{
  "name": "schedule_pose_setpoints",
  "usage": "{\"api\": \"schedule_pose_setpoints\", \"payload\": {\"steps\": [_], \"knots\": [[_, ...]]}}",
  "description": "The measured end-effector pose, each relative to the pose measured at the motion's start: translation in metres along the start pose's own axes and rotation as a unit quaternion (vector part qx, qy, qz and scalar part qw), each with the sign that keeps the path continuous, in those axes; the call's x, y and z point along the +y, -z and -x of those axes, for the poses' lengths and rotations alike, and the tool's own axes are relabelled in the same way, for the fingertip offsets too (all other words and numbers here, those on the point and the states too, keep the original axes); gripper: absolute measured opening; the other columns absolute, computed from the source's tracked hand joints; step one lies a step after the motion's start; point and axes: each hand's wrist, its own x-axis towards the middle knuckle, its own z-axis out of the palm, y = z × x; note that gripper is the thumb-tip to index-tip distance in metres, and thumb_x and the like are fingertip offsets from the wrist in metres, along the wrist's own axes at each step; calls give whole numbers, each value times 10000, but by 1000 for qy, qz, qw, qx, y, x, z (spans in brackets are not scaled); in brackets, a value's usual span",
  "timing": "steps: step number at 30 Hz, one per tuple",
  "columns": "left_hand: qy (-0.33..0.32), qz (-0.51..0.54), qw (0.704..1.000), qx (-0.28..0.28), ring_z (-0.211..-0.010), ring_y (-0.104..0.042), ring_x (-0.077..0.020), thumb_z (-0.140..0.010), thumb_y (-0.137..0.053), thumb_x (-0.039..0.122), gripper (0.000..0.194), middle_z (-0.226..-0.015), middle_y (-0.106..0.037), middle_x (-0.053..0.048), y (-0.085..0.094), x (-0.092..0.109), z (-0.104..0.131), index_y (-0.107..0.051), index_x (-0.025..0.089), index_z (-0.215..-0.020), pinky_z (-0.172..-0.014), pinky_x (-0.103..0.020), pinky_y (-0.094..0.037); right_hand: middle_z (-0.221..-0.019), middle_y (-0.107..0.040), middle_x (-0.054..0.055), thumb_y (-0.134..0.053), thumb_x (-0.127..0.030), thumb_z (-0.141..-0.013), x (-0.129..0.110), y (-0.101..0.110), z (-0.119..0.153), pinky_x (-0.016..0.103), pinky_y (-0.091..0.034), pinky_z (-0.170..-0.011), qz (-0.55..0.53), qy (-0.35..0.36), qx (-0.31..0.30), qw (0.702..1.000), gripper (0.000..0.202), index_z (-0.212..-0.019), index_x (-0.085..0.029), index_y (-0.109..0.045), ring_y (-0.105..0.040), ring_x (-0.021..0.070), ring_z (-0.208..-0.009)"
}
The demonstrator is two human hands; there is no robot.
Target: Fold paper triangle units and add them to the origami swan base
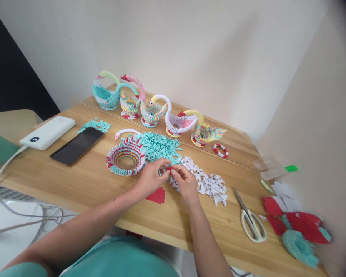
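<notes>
At centre frame, the left hand (pixel 153 174) and right hand (pixel 188 184) pinch red paper (pixel 168 168) between narrowed fingers over the desk (pixel 89 184), right of the basket (pixel 115 159).

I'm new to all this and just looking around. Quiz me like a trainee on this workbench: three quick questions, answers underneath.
1. True or false: the scissors lie to the right of the white paper pieces.
2. What colour is the small piece pinched between the left hand and right hand?
A) yellow
B) red
C) white
3. How many swan-shaped baskets stand along the back of the table?

Key:
1. True
2. B
3. Five
</notes>
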Motion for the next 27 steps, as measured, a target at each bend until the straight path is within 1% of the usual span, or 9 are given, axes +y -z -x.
{"api": "schedule_pose_setpoints", "payload": {"steps": [7,10,13,16,18,20,22,24,27], "knots": [[-42,-9,999,8,-829,-674,-178,-805,-551,139,281,-963,-728,-43,0,2,3,-626,182,-1072,-709,-273,-508,-805,-724,13,-674,-352,-801,-2,0,1,268,-486,-636,16,13,14,1000,179,-919,-220,-706,-628,159,-702],[-62,-24,998,13,-809,-671,-173,-818,-558,141,283,-968,-725,-41,-1,2,4,-623,186,-1089,-701,-275,-513,-826,-728,15,-665,-335,-808,1,1,1,271,-495,-656,22,24,26,999,167,-926,-224,-704,-638,161,-723],[-103,-68,992,18,-817,-662,-176,-823,-569,127,279,-964,-716,-39,-2,2,7,-629,198,-1087,-730,-289,-516,-873,-738,21,-663,-313,-805,2,1,1,286,-511,-712,23,37,40,998,170,-947,-227,-695,-660,172,-778],[-152,-108,982,29,-941,-653,-200,-855,-550,128,260,-1029,-702,-64,-4,2,10,-633,198,-1091,-833,-323,-513,-873,-736,23,-641,-295,-819,1,1,2,296,-512,-737,56,62,54,995,168,-965,-226,-689,-665,177,-791],[-169,-110,979,33,-1026,-634,-212,-869,-527,123,268,-1084,-691,-73,-5,2,11,-636,204,-1100,-895,-341,-498,-849,-730,20,-630,-281,-827,0,0,3,298,-506,-748,93,86,66,990,137,-933,-220,-692,-659,175,-781],[-145,-75,986,27,-1011,-635,-207,-869,-526,132,280,-1094,-688,-74,-5,2,11,-633,205,-1117,-884,-338,-502,-828,-728,17,-632,-273,-824,-1,0,4,298,-501,-757,116,98,84,985,109,-892,-216,-695,-656,175,-773],[-72,2,997,21,-939,-644,-194,-864,-547,182,296,-1086,-689,-80,-4,3,8,-615,188,-1152,-799,-308,-522,-819,-732,15,-647,-283,-817,-1,-1,5,296,-502,-750,109,88,99,985,103,-874,-215,-699,-659,175,-764],[13,99,995,5,-838,-643,-179,-854,-571,265,308,-1034,-695,-88,-3,2,3,-617,156,-1138,-675,-265,-519,-807,-735,14,-665,-306,-809,-1,-2,5,291,-507,-721,82,68,103,989,114,-866,-216,-704,-662,174,-743],[92,199,974,-57,-648,-594,-144,-829,-587,372,278,-783,-678,-59,0,-2,-3,-664,119,-915,-551,-226,-470,-778,-731,16,-691,-327,-793,-1,-2,4,287,-509,-676,39,45,97,994,131,-853,-212,-707,-657,172,-712]]}}
